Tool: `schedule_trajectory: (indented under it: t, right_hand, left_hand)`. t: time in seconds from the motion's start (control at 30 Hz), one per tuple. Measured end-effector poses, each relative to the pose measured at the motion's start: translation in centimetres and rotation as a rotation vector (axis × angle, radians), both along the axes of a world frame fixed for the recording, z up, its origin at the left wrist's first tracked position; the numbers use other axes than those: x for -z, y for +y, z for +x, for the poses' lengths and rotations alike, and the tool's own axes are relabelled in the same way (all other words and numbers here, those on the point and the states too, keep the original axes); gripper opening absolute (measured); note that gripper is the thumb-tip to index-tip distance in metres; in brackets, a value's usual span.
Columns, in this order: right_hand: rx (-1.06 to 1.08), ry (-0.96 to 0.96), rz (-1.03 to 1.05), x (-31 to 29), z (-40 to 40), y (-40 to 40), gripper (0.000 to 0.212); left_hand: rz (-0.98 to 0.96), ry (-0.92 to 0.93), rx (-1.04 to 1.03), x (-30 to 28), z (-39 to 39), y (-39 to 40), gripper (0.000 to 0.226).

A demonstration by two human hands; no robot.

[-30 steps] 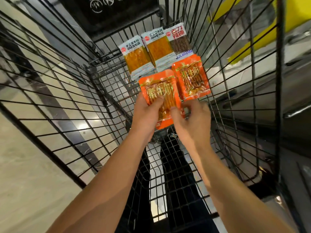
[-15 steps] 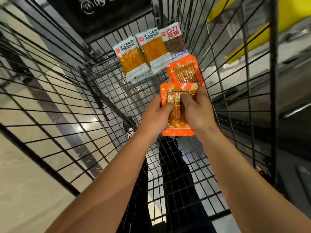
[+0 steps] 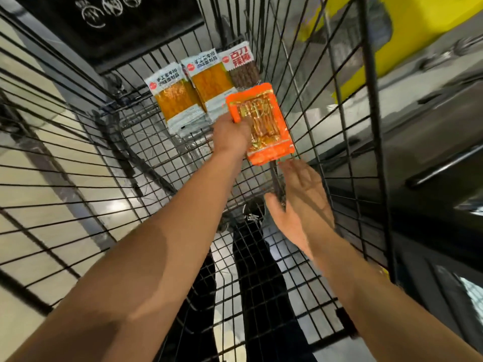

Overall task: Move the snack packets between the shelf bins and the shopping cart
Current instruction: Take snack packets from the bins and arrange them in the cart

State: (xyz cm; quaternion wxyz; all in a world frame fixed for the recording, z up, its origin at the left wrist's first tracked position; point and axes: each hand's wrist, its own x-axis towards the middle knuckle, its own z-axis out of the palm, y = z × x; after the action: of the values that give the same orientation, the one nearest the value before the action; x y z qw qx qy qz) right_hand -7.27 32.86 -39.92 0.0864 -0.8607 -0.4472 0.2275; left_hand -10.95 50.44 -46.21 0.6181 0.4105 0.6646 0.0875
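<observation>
Inside the wire shopping cart [image 3: 78, 142], three snack packets [image 3: 206, 84] lie against the far end. The left hand [image 3: 231, 137] grips the orange packets [image 3: 261, 121] by their left edge, above the cart floor. Best lifted straight up, clear of the wires. The right hand [image 3: 300, 202], relaxed and empty, hovers just below them.

cart: black wire basket [image 3: 300, 296] | on its floor, far end: two yellow snack packets [image 3: 177, 100] [image 3: 213, 82], one brown packet [image 3: 244, 70]
</observation>
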Motion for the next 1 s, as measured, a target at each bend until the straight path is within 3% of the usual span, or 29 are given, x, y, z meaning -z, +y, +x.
schedule_trajectory:
  t: [0.23,0.6,0.77,1.0]
  right_hand:
    - [-0.035,0.078,-0.139,-0.2,0.3,-1.0,0.063]
    - [-0.097,0.082,-0.102,-1.0,-0.2,-2.0,0.061]
    - [-0.09,0.141,-0.058,-3.7,-0.7,-2.6,0.061]
    - [-0.084,0.191,-0.04,-10.7,-2.5,-4.7,0.058]
  left_hand:
    - [0.228,0.276,0.17,-0.8,1.3,-1.0,0.023]
    - [0.263,0.316,0.379,-2.1,-0.4,-1.7,0.03]
    - [0.345,0.306,0.548,-7.1,-3.5,-4.3,0.042]
    - [0.462,0.31,0.634,-16.8,-11.0,-10.5,0.046]
